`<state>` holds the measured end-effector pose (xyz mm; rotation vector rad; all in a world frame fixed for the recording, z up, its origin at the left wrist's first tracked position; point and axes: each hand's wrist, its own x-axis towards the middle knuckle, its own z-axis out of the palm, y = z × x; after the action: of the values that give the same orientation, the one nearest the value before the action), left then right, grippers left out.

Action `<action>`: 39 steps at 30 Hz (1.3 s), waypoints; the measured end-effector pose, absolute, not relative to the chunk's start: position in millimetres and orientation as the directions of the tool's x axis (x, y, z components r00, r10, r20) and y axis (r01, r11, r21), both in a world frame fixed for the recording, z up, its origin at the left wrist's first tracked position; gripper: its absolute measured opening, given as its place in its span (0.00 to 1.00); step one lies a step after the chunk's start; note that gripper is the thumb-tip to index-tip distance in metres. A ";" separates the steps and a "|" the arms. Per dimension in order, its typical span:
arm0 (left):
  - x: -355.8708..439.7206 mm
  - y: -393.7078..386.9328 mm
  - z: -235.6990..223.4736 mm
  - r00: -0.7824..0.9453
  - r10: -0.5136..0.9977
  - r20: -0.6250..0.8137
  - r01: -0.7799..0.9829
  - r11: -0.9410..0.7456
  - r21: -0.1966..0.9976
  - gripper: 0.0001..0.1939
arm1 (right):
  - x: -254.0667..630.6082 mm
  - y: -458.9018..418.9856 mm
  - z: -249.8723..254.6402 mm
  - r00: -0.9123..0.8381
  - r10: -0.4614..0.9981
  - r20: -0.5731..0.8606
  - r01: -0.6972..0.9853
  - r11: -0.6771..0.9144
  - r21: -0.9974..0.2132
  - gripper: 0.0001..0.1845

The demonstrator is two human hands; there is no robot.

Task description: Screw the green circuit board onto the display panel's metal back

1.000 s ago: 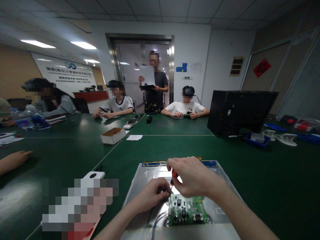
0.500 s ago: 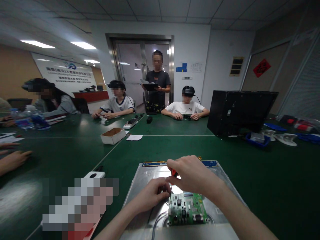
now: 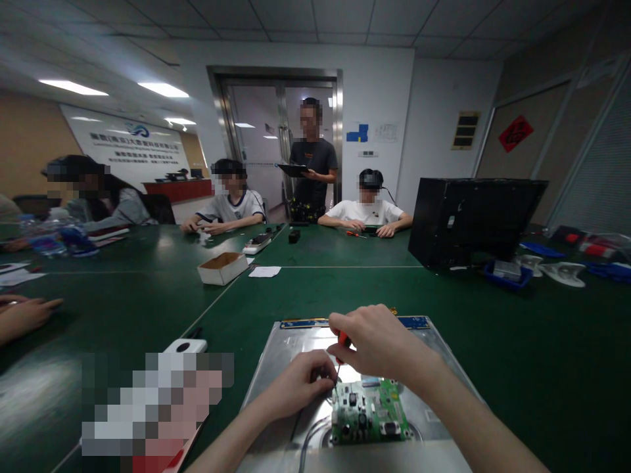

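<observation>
My right hand [image 3: 377, 345] is closed around a small red-handled screwdriver [image 3: 342, 341], its thin shaft pointing down at the top left corner of a green circuit board [image 3: 369, 414]. The board lies on a silver metal panel [image 3: 434, 368] flat on the green table. My left hand [image 3: 298, 384] is curled with its fingertips pinched next to the screwdriver tip, at the board's corner. What those fingers hold is hidden.
A white device [image 3: 186, 345] lies left of the panel. Farther off are a cardboard box [image 3: 223, 267], a paper slip [image 3: 265, 270] and a black monitor back [image 3: 470, 220] at the right. Several people sit around the green table [image 3: 123, 309]; one stands at the door.
My hands have hardly moved; the right hand shifted slightly on the screwdriver. The standing person lowered the sheet of paper and now holds only a dark board.
</observation>
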<state>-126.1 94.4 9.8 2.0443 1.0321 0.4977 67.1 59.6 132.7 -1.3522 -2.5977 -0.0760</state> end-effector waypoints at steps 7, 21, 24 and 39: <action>-126.6 95.3 6.9 0.616 0.787 0.022 0.446 -0.371 0.815 0.08 | 69.5 56.0 135.2 -0.570 0.794 0.211 0.790 0.600 -0.124 0.06; -125.6 94.0 9.9 0.602 0.799 0.004 0.484 -0.369 0.794 0.06 | 67.0 59.8 132.5 -0.559 0.798 0.226 0.804 0.588 -0.086 0.05; -125.3 93.4 11.3 0.599 0.801 -0.023 0.509 -0.358 0.782 0.05 | 66.4 61.1 132.1 -0.553 0.805 0.215 0.817 0.575 -0.048 0.11; -125.0 94.1 11.6 0.622 0.783 0.007 0.479 -0.388 0.788 0.08 | 69.4 58.7 132.3 -0.570 0.791 0.222 0.782 0.605 -0.148 0.09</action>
<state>-125.0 94.1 11.6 2.0566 0.9877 0.4908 69.4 58.7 132.3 -1.2873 -2.5680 0.0480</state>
